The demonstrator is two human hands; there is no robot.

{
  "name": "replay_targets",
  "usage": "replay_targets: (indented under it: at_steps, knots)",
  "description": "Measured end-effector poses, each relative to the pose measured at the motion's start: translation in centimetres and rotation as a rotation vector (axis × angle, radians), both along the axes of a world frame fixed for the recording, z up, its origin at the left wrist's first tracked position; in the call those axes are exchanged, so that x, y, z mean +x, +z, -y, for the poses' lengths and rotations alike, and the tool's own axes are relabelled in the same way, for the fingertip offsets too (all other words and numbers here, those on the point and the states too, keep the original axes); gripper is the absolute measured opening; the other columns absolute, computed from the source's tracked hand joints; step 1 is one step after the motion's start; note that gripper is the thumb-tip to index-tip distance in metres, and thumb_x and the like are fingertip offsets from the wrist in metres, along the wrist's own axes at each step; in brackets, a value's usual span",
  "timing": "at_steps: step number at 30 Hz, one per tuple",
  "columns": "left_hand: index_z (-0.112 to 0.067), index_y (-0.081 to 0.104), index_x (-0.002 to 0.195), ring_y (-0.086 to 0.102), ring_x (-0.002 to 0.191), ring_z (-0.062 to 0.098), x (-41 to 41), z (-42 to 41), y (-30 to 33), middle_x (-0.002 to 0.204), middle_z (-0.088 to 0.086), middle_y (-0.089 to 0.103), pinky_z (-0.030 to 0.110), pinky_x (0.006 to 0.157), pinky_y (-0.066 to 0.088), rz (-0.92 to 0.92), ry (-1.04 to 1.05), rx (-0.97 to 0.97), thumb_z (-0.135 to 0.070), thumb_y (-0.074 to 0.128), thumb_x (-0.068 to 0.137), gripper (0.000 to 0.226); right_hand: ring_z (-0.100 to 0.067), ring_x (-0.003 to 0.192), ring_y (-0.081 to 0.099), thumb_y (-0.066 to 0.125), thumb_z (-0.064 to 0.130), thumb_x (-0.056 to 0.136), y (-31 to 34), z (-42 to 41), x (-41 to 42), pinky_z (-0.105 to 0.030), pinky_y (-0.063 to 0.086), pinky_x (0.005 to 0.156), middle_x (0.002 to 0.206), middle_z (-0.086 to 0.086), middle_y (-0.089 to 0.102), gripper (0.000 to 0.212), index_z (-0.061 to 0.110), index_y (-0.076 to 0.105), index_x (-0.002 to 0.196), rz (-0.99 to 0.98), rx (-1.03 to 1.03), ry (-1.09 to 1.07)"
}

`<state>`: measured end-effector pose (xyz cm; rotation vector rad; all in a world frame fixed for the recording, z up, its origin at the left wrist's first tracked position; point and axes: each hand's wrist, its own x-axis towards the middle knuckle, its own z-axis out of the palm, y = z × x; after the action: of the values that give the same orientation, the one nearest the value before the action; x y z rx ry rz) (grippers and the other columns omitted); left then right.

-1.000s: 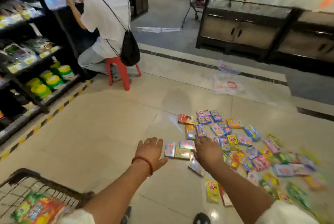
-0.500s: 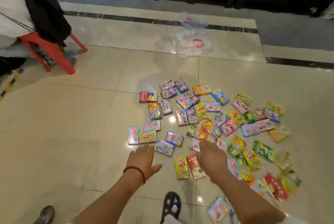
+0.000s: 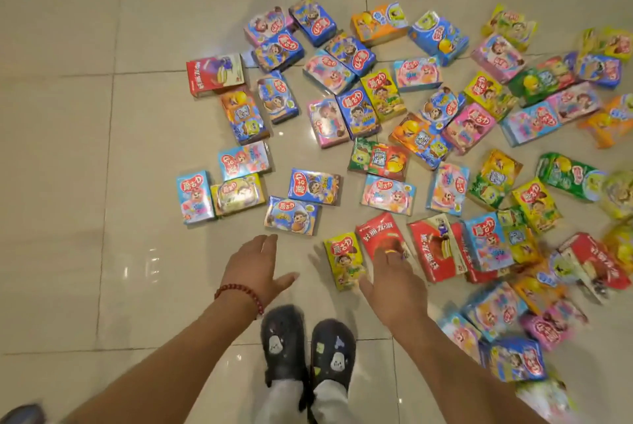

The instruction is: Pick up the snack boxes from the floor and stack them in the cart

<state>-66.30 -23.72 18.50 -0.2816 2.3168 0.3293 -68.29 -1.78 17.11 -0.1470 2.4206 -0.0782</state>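
- Shiny cream tiles make up the floor [image 3: 102,149], and lots of bright snack boxes [image 3: 376,115] lie flat on it.
- From where I watch, the boxes fill the picture from 12 o'clock round to 4 o'clock. Many touch or lie partly on top of each other.
- I see the left hand [image 3: 255,269] low in the middle, with its fingers straight and spread. It holds nothing. A red bead bracelet [image 3: 239,293] sits on that wrist.
- At 12 o'clock from that hand, very near its fingertips, lies a blue box [image 3: 293,215].
- I see the right hand [image 3: 394,283] just beside it at 3 o'clock. Its fingers are straight too, and it grips nothing.
- Its fingertips reach over a red box [image 3: 376,235]; I cannot tell if they touch it. A yellow ring [image 3: 390,251] shows on one finger.
- A yellow box [image 3: 344,261] lies between the two hands, close by the right thumb.
- Two dark shoes [image 3: 305,345] stand side by side at 6 o'clock, under both hands.
- Boxes at the far right edge look blurry.
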Motion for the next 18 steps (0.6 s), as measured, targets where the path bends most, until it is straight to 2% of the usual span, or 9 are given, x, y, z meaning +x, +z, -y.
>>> replay_targets:
  at_steps: [3,6,10,13,18]
  knots:
    - [-0.015,0.022,0.147,0.037,0.133,0.021,-0.8,0.8,-7.2,0.149,0.004,0.034,0.033,0.107,0.036,0.017,-0.042,-0.020,-0.057,0.056,0.085,0.083,-0.024,0.123,0.045,0.040,0.049,0.095,-6.8,0.2,0.2,-0.033,0.044,0.088,0.135,-0.006,0.044,0.063,0.018,0.020,0.146,0.035,0.040,-0.043]
    - [-0.014,0.021,0.148,0.034,0.135,0.023,-1.7,1.6,-13.4,0.150,0.006,0.032,0.035,0.108,0.036,0.001,-0.074,-0.058,-0.055,0.061,0.082,0.087,-0.023,0.121,0.046,0.044,0.050,0.093,-12.4,0.5,0.6,-0.033,0.046,0.087,0.134,-0.006,0.044,0.066,0.016,0.021,0.145,0.064,0.051,-0.082]
    - [-0.013,0.019,0.149,0.027,0.138,0.026,-3.1,2.0,-20.4,0.153,0.009,0.026,0.037,0.112,0.029,-0.050,-0.151,-0.106,-0.053,0.066,0.079,0.093,-0.022,0.128,0.039,0.044,0.052,0.093,-18.7,0.8,1.5,-0.034,0.044,0.092,0.140,-0.006,0.038,0.069,0.011,0.020,0.143,0.113,0.072,-0.134]
    - [-0.017,0.016,0.149,0.021,0.141,0.028,-4.7,2.3,-24.1,0.155,0.006,0.022,0.040,0.112,0.027,-0.107,-0.190,-0.166,-0.055,0.064,0.079,0.093,-0.022,0.129,0.038,0.048,0.053,0.091,-21.9,1.2,2.5,-0.031,0.043,0.094,0.139,-0.009,0.036,0.075,0.007,0.019,0.142,0.110,0.065,-0.192]
    - [-0.011,0.026,0.143,0.022,0.137,0.028,-7.1,3.6,-27.6,0.145,0.008,0.033,0.050,0.112,0.018,-0.168,-0.236,-0.249,-0.064,0.063,0.073,0.095,-0.023,0.131,0.039,0.055,0.061,0.083,-24.8,2.1,3.3,-0.029,0.043,0.095,0.141,-0.011,0.037,0.093,0.002,0.019,0.144,0.025,0.050,-0.301]
